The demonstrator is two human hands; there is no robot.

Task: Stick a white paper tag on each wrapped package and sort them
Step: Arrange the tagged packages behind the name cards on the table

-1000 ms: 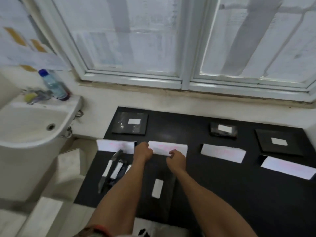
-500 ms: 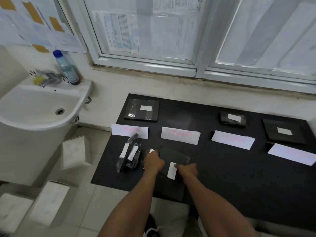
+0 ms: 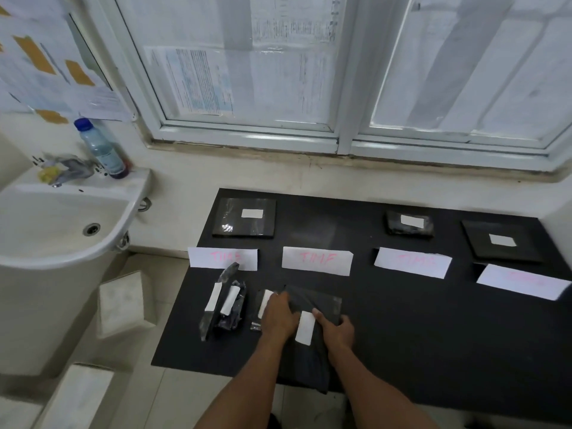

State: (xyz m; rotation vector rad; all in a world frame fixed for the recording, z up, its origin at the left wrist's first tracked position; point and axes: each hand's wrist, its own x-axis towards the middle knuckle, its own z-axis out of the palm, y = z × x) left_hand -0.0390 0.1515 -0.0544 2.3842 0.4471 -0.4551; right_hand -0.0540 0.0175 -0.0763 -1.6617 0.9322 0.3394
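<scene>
Holding: the right hand (image 3: pixel 337 331) grips the right edge of the large wrapped package (image 3: pixel 315 301). Its thumb lies on top just beside the white tag (image 3: pixel 305 328), and its other fingers curl over the edge, out of sight.
Left hand: the left hand (image 3: pixel 280 317) lies on the package's left side, back upward and fingers bent down. Whether it grips or only presses cannot be told.
Package place: it sits at the near edge of the desk (image 3: pixel 433 335), left of the middle. Its near end hangs over that edge between the forearms, partly covered by them.
Half hidden: a second tag (image 3: pixel 265 300) shows just left of the left hand. What it is stuck on is mostly covered.
Left bundle: crumpled small packages (image 3: pixel 232 317) lie near the desk's left edge with two white tags on them. How many packages there are is hard to make out.
Paper labels: four white paper labels (image 3: pixel 317 260) lie in a row across the desk's middle with faint pink writing. Only the second is nearly readable, and the rightmost reaches the frame's edge.
Far edge: three sorted packages (image 3: pixel 244 224), each with a tag, lie along the far edge behind the first, third and fourth labels.
Beside the desk: a sink (image 3: pixel 62 252) stands to the left with a bottle (image 3: pixel 100 148) on its rim. The tap is blurred.
</scene>
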